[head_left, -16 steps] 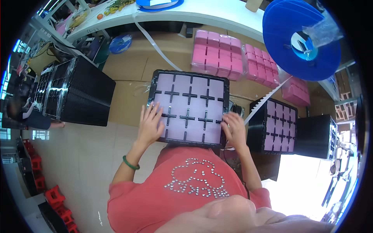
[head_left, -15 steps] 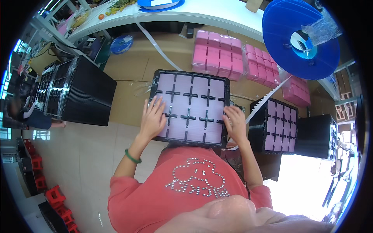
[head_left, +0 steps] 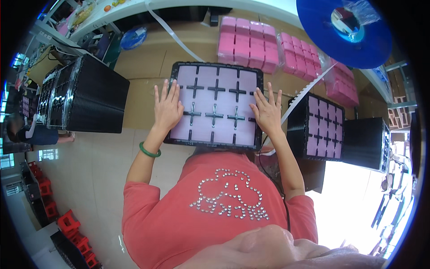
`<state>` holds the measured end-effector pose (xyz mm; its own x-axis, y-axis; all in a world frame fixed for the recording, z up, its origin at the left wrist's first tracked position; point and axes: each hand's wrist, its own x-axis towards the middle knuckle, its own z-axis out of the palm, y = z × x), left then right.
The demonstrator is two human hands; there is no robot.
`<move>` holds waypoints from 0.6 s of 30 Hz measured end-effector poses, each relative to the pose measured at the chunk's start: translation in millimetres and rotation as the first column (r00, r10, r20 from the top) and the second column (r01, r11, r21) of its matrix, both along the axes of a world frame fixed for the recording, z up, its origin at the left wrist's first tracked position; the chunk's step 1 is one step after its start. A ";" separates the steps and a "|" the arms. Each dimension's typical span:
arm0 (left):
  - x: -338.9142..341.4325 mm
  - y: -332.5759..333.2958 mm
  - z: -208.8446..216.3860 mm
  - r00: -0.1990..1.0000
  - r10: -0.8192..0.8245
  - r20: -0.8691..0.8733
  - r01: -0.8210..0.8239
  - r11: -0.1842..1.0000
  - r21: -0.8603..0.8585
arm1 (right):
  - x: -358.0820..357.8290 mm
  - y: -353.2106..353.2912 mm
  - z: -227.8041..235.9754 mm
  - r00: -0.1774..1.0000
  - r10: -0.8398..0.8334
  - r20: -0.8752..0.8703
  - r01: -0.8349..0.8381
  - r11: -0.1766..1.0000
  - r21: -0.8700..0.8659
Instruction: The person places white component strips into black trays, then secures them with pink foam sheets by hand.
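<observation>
In front of me lies a black plastic tray (head_left: pixel 172 134) with raised cross-shaped dividers. Pale lilac pieces (head_left: pixel 205 133) fill its compartments. My left hand (head_left: pixel 167 106) rests flat over the tray's left rim, fingers spread and pointing away from me; a green bangle (head_left: pixel 149 149) circles that wrist. Over the right rim lies my right hand (head_left: pixel 267 112), fingers likewise stretched and apart. Neither hand grips anything. Parts of both side rims are hidden under the hands.
Tall stacks of black trays stand left (head_left: pixel 92 96) and right (head_left: pixel 313 130). Wrapped pink blocks (head_left: pixel 247 44) lie beyond my tray. White strips (head_left: pixel 172 33) hang near a blue reel (head_left: pixel 313 27). Red stools (head_left: pixel 68 220) stand lower left, and a person (head_left: pixel 33 132) is far left.
Both hands have slid away from me along the tray's sides, and their fingers have straightened. My view has tilted, so the tray and surroundings appear higher.
</observation>
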<state>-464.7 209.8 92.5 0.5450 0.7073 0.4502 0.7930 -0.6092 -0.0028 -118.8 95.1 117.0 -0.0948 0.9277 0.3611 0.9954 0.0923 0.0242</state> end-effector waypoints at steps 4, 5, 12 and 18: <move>-20.3 -87.4 -8.8 0.994 -0.105 0.008 0.105 0.983 -0.151 | -30.1 -73.2 -16.0 0.981 0.162 -0.104 -0.176 0.974 -0.141; -27.2 -101.5 -12.0 0.988 -0.155 0.002 0.151 0.962 -0.227 | -35.0 -84.8 -21.9 0.965 0.219 -0.142 -0.244 0.950 -0.196; -44.6 -120.2 -7.3 1.000 0.011 -0.004 -0.012 0.987 -0.160 | -33.8 -103.3 -11.4 0.981 0.183 -0.069 -0.192 0.967 -0.167; -55.0 -110.9 -0.7 0.995 0.019 -0.100 -0.035 0.986 -0.165 | -12.0 -102.1 -1.5 0.990 0.088 -0.106 -0.101 0.987 -0.126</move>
